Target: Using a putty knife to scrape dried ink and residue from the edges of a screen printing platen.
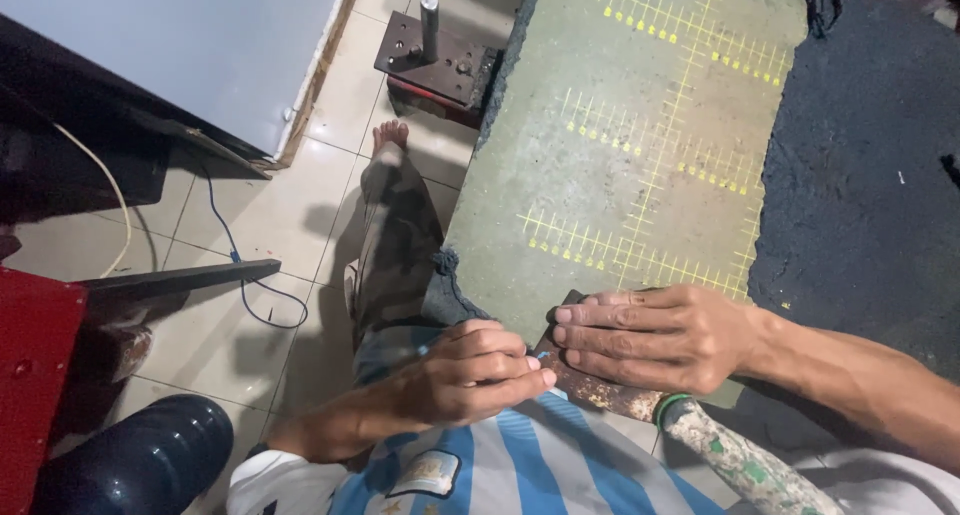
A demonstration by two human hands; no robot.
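— Striped blue-and-white shirt (520,465) sits closest to the lens, at the bottom edge. What's to the left of the hands?

— Far left of the left hand, a red metal part (35,375) and a dark blue rounded object (140,465) that may be a drum or a cylinder; I can't see an opening, so whether it holds anything can't be told. Beyond them, tiled floor (300,205) with a blue cable (245,275), and a bare foot (390,135) at the end of a camouflage trouser leg.

— And the left hand itself?

— Left hand (465,375) is curled narrow, fingertips pinched on something small and pale blue, too small to name. Its tips meet the near edge of a rusty flat metal piece (600,390).

— The right one?

— Right hand (655,335), just right of the left, lies flat with fingers together, pressing down on that rusty piece. The piece rests on the near corner of a worn green surface (640,125) marked with yellow grid lines. A paint-flecked handle (740,465) runs from under the right wrist toward the lower right.

— How far along does it look?

— Hard to judge. The piece seems lined up and held; I see no finished mark or cut on it, so I'd guess the work is early.

— Anything farther off?

— Beyond the left hand, a dark plate with an upright steel post (430,25).
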